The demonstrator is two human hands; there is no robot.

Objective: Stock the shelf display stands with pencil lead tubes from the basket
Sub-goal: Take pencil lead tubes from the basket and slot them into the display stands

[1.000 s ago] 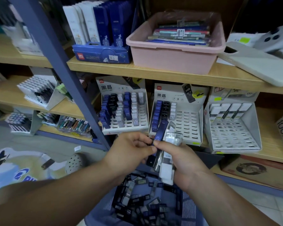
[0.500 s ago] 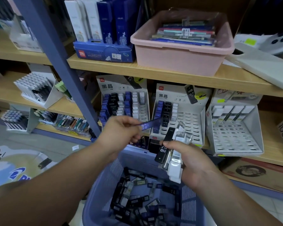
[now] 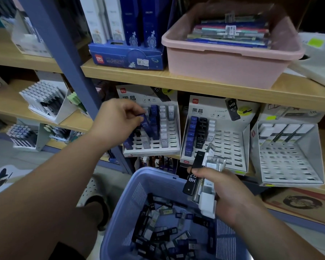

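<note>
From the head camera, the lilac basket point(image 3: 139, 177) sits low in the middle of the picture, its floor covered with loose tubes point(image 3: 167, 231) in black, blue and clear plastic lying at all angles. Above the basket and to its left, the left hand point(image 3: 118, 121) reaches to the left stand point(image 3: 150, 152). Its fingers are narrowed in a pinch on a blue tube point(image 3: 145, 124), which is tilted and lies against the rows of blue tubes already standing in that stand. Just above the basket's right rim, the right hand point(image 3: 227, 194) has its fingers curled round a bundle. This is a black tube point(image 3: 192, 177) marked HB 0.7, held beside several clear and white tubes point(image 3: 208, 184), all pointing up and away. Directly behind the basket stands the middle stand point(image 3: 233, 147), with blue, black and white tubes in its left columns and open slots to their right. Further right of the basket is the right stand point(image 3: 289, 162), with white-capped items only along its top row. Above the basket, higher still, a wooden shelf board point(image 3: 195, 83) carries a pink tub point(image 3: 223, 68) of packets and a blue box point(image 3: 128, 59).
</note>
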